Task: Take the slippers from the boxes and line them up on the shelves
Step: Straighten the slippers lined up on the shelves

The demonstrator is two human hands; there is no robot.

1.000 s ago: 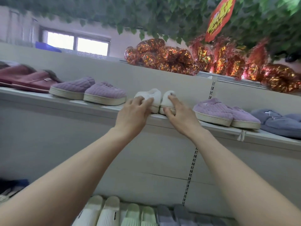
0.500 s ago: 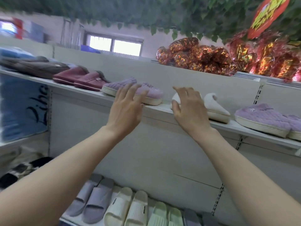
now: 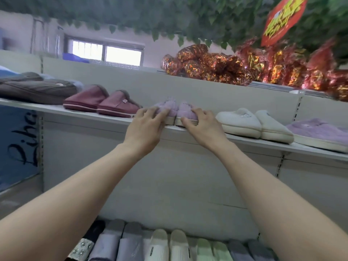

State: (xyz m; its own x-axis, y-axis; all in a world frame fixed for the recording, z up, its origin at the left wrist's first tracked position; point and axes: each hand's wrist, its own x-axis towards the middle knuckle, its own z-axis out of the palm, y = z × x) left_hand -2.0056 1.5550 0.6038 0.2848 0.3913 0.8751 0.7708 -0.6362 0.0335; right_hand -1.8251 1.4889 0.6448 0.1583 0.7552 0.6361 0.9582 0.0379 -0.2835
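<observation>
A person's two bare hands reach up to a pair of lilac plush slippers [image 3: 175, 110] standing side by side, toes outward, at the front edge of a white shop shelf [image 3: 244, 141]. The left hand [image 3: 145, 127] lies over the toe of the left slipper with its fingers bent around the plush; its thumb is hidden, so how firm the hold is remains unclear. The right hand [image 3: 204, 125] pinches the right slipper, fingers curled on top and thumb against the sole's front. Just left of the lilac pair sit maroon slippers [image 3: 101, 103], and further left a brown pair [image 3: 37, 89]. Just right of the lilac pair stand cream slippers [image 3: 252, 122], with another lilac slipper [image 3: 318, 130] beyond them. Above and to the right of the pair, red-and-gold foil bundles [image 3: 226, 68] are piled on top of the unit, under hanging ivy leaves [image 3: 188, 19] and a red sign [image 3: 282, 17]. Well below the pair, rubber slides [image 3: 169, 247] in white, green and grey line a lower shelf.
</observation>
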